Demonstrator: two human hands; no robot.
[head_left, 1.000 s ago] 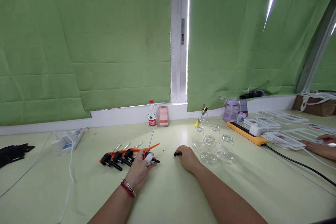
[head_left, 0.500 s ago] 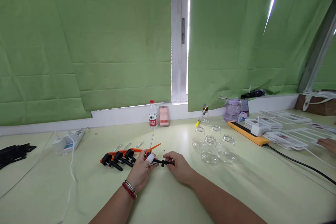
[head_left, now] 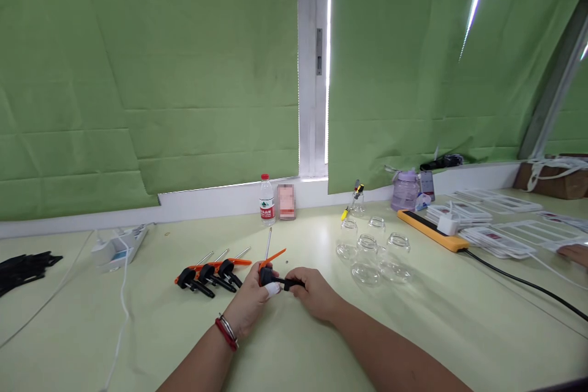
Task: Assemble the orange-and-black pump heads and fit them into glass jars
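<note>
My left hand (head_left: 250, 300) is closed round a black round part (head_left: 266, 275) with an orange strip (head_left: 274, 257) and a thin metal rod (head_left: 269, 244) rising from it. White wrapping covers a finger or the thumb of that hand. To the right, my right hand (head_left: 316, 294) pinches the end of a black piece (head_left: 296, 283) that meets the held part between both hands. Beside my left hand, several similar black parts (head_left: 209, 275) with orange strips and metal rods lie in a row. Several clear glass jars (head_left: 366, 260) stand to the right of my hands.
A red-capped water bottle (head_left: 267, 203) and a pink box (head_left: 287, 202) stand by the wall. Black strips (head_left: 22, 269) and a white power strip (head_left: 122, 248) lie left. At right are an orange power strip (head_left: 432, 231), a purple jug (head_left: 405, 192), white frames (head_left: 498, 242) and another person's hand (head_left: 574, 252).
The part in my left hand has turned, showing more of its black round body, and the orange strip and rod have shifted slightly right. The black piece in my right hand now meets it.
</note>
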